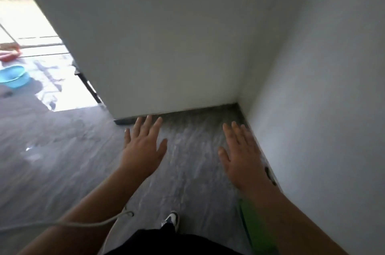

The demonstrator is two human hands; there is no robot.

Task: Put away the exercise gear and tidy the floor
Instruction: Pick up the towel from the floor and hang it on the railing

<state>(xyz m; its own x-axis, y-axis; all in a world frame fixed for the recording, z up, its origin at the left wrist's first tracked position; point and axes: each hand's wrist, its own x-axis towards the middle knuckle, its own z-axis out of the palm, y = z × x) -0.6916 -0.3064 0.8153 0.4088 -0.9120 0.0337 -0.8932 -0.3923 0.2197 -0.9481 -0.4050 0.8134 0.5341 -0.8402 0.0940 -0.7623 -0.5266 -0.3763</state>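
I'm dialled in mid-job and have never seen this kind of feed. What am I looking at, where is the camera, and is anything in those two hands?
This is a single camera worn on a person's head, looking forward and down. Both bare hands reach out over the grey floor towards a white wall corner: the left hand and right hand are open, fingers straight, holding nothing. A blurred bright green strip lies by the right wall, and a white cord crosses below the left forearm. A blue plastic basin sits at far left.
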